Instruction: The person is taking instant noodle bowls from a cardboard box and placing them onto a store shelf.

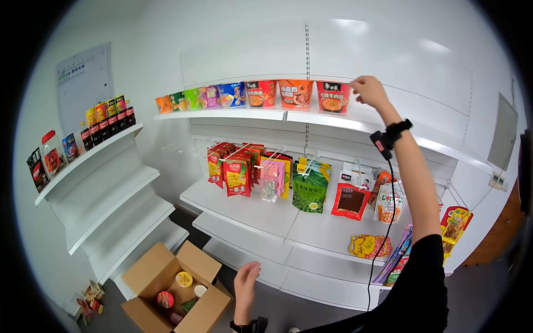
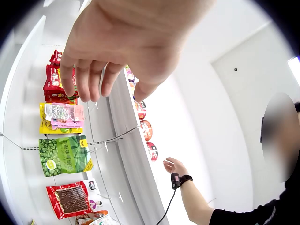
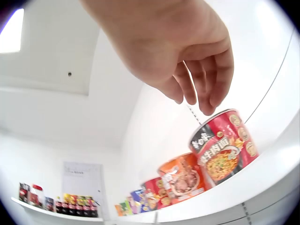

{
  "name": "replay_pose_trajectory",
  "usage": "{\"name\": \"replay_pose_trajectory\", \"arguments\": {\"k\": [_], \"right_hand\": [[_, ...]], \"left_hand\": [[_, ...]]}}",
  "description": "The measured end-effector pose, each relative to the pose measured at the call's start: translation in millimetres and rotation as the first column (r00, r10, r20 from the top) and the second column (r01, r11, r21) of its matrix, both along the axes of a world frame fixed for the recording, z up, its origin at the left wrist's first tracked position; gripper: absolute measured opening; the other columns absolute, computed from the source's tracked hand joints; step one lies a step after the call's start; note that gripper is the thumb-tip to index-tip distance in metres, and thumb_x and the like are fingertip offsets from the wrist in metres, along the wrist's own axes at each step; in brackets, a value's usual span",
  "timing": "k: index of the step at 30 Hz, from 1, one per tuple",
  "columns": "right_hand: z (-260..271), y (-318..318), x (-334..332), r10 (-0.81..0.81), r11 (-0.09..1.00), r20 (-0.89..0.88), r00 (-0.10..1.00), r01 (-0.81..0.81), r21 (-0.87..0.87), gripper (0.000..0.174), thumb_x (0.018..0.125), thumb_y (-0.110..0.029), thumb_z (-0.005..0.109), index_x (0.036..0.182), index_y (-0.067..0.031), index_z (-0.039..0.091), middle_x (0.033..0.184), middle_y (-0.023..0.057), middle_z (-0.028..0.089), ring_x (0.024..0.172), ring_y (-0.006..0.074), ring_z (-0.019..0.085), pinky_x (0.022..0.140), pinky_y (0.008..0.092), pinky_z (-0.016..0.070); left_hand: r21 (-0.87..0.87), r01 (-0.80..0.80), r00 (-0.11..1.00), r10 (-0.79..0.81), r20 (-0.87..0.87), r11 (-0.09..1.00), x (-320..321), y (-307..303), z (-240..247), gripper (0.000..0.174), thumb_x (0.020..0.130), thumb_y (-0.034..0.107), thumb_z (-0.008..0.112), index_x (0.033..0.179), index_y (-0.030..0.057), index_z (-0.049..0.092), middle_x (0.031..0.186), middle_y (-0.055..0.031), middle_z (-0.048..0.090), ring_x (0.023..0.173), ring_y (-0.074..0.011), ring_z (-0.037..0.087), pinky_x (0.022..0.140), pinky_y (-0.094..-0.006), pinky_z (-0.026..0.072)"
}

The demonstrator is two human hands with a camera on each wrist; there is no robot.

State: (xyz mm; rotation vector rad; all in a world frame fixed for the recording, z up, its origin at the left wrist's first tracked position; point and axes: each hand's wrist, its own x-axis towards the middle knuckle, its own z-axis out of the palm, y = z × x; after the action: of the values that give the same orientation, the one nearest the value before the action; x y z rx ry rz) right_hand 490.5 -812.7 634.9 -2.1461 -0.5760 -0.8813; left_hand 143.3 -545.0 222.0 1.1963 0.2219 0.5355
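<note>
My right hand [image 1: 371, 91] is raised at the top shelf, beside the last red instant noodle cup [image 1: 333, 97] on the right of the row. In the right wrist view its loosely bent fingers [image 3: 218, 91] hang at the rim of that cup and hold nothing. An orange noodle cup [image 1: 295, 93] and another red noodle cup [image 1: 261, 93] stand upright to the left. My left hand [image 1: 246, 286] hovers low near the open cardboard box [image 1: 202, 313], fingers relaxed, with nothing in it.
Snack bags, including a green pea bag [image 1: 311, 188] and red bags [image 1: 237, 175], hang from hooks below the top shelf [image 1: 233, 114]. Cups lie in the box. Bottles [image 1: 108, 125] line the left rack. A black cable [image 1: 388, 222] dangles from my right wrist.
</note>
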Motion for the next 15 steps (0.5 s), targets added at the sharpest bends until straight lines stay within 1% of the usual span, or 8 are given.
{"name": "replay_pose_trajectory", "arguments": {"k": [1,3,5,7,9,11,13,15], "right_hand": [[-0.1,-3.5,-13.3,0.085,0.995,-0.065,0.994,-0.081,0.060,0.030,0.085,-0.029,0.059,0.088,-0.0002,0.066,0.067,0.0080,0.063,0.050,0.0124,0.058,0.047,0.0239,0.0444],[-6.5,-11.9,-39.0,0.137,0.985,-0.066,0.988,-0.129,0.112,0.032,0.086,-0.032,0.059,0.081,-0.0008,0.064,0.059,0.0030,0.057,0.047,0.0079,0.049,0.042,0.0212,0.0366],[-17.2,-17.1,-67.0,0.108,0.984,-0.043,0.993,-0.101,0.147,0.036,0.084,-0.034,0.059,0.074,-0.0003,0.065,0.054,0.0024,0.054,0.046,0.0084,0.047,0.045,0.0232,0.0355],[-33.9,-15.2,-99.1,0.106,0.969,-0.044,0.993,-0.093,0.227,0.036,0.085,-0.034,0.059,0.068,-0.0023,0.061,0.051,-0.0014,0.048,0.044,0.0066,0.039,0.043,0.0237,0.0293],[-56.7,-16.6,-118.0,0.132,0.956,-0.060,0.989,-0.111,0.272,0.038,0.087,-0.034,0.058,0.061,-0.0062,0.054,0.050,-0.0038,0.042,0.044,0.0051,0.033,0.043,0.0238,0.0256],[-85.7,-13.4,-136.1,0.177,0.938,-0.060,0.982,-0.150,0.314,0.042,0.089,-0.035,0.057,0.057,-0.0093,0.047,0.049,-0.0047,0.040,0.044,0.0042,0.032,0.043,0.0234,0.0243],[-116.4,-7.4,-154.1,0.204,0.931,-0.080,0.976,-0.168,0.323,0.044,0.091,-0.035,0.057,0.056,-0.0106,0.044,0.049,-0.0055,0.038,0.044,0.0037,0.031,0.042,0.0230,0.0232],[-152.3,-3.0,-165.1,0.226,0.906,-0.115,0.967,-0.165,0.389,0.044,0.092,-0.034,0.057,0.057,-0.0112,0.043,0.048,-0.0060,0.037,0.044,0.0035,0.030,0.041,0.0231,0.0220]], "left_hand": [[0.063,0.011,1.000,-0.012,0.008,0.998,0.8,1.3,-7.4,0.027,0.090,0.016,0.059,0.110,-0.0019,0.059,0.108,-0.0086,0.062,0.098,-0.0146,0.057,0.084,-0.0272,0.0447],[0.189,0.021,0.999,-0.025,0.020,0.982,1.6,5.2,-23.6,0.027,0.092,0.019,0.056,0.110,0.0002,0.059,0.108,-0.0080,0.062,0.098,-0.0148,0.059,0.084,-0.0275,0.0462],[0.168,0.039,0.998,-0.045,0.036,0.985,-3.7,4.3,-28.2,0.024,0.092,0.016,0.057,0.109,0.0002,0.061,0.105,-0.0061,0.063,0.095,-0.0129,0.058,0.082,-0.0262,0.0457],[0.161,0.059,0.998,-0.061,0.007,0.985,-11.0,6.2,-32.2,0.023,0.092,0.016,0.058,0.107,0.0000,0.062,0.103,-0.0059,0.064,0.095,-0.0128,0.058,0.082,-0.0259,0.0456],[0.150,0.068,0.998,-0.067,-0.014,0.986,-19.5,10.9,-38.7,0.023,0.091,0.016,0.059,0.107,-0.0003,0.062,0.103,-0.0058,0.064,0.094,-0.0120,0.058,0.082,-0.0252,0.0447],[0.116,0.073,0.997,-0.069,-0.033,0.991,-29.6,14.7,-40.7,0.023,0.090,0.016,0.062,0.106,-0.0007,0.062,0.103,-0.0057,0.065,0.096,-0.0115,0.057,0.085,-0.0246,0.0434],[0.118,0.053,0.998,-0.048,-0.047,0.992,-38.6,21.0,-46.3,0.023,0.090,0.016,0.062,0.105,-0.0009,0.062,0.102,-0.0058,0.065,0.095,-0.0113,0.057,0.084,-0.0247,0.0438],[0.109,0.035,0.998,-0.029,-0.054,0.993,-49.2,27.5,-51.1,0.023,0.090,0.017,0.063,0.105,-0.0010,0.062,0.102,-0.0057,0.065,0.094,-0.0115,0.058,0.084,-0.0249,0.0441]]}}
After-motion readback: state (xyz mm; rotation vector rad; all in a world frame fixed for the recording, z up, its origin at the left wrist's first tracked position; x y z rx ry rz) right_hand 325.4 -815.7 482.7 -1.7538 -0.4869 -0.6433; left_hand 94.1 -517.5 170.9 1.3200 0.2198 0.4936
